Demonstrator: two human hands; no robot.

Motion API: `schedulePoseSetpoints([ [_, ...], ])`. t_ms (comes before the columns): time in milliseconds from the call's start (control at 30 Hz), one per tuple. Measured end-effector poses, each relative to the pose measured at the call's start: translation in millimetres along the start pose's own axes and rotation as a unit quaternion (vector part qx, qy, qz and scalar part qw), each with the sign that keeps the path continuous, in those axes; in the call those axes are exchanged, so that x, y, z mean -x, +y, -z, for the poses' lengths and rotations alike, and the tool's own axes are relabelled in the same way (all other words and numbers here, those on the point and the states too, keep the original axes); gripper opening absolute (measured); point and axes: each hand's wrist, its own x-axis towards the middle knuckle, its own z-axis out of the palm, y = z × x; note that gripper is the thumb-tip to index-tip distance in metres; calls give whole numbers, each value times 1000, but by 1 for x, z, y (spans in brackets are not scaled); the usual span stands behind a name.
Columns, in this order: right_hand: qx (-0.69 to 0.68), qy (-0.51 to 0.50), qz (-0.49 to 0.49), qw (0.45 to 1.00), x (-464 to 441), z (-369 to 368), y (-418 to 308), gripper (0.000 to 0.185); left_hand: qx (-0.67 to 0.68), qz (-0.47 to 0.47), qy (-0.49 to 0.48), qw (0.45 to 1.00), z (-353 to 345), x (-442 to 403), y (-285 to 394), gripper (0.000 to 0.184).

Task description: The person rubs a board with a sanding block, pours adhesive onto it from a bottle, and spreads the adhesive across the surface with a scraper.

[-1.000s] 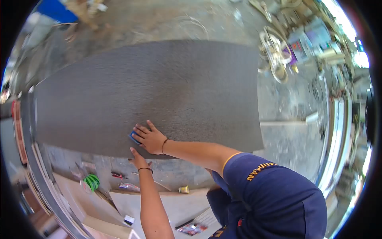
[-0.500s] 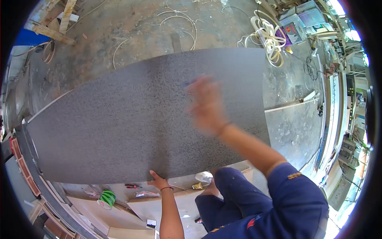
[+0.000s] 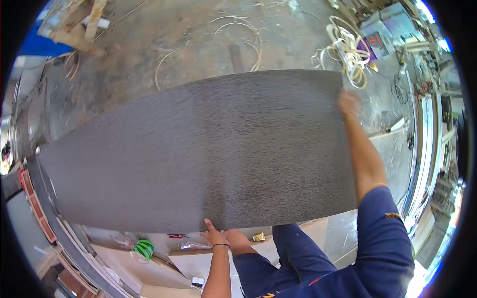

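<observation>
You'll likely find the board stiff and unwieldy, best held by opposite edges — your left hand grips the near one, your right hand blurs, its fingers unreadable.

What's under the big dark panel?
The dark panel hides whatever lies directly beneath it, any supports included. Beyond its near edge, a green roll and a small yellow item show.

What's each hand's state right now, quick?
Left hand: at the dark panel's near edge, thumb over its top; grip can't be told.
Right hand: blurred by the panel's right edge; open or holding, can't tell.
</observation>
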Motion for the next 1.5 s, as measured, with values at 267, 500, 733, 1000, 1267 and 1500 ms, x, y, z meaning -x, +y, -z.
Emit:
schedulePoseSetpoints([
  [267, -50, 234, 402, 884, 199, 23, -70, 54, 106, 56, -129, 984, 62, -11, 45, 89],
  [500, -36, 206, 102, 973, 261, -93, -149, 74, 101, -105, 4, 989, 187, -159, 181, 94],
  [733, 84, -305, 700, 640, 683, -69, -418, 54, 50, -51, -204, 976, 185, -201, 182, 75],
  [1000, -171, 94, 394, 898, 488, -73, -299, 53, -2, -2, -266, 964, 199, -204, 199, 49],
  [1267, 55, -33, 652, 756, 719, -170, -354, 52, -57, 32, -375, 925, 220, -215, 208, 55],
  [1500, -140, 13, 670, 729, 654, -53, -379, 64, 158, -18, -244, 957, 371, -289, 300, 96],
])
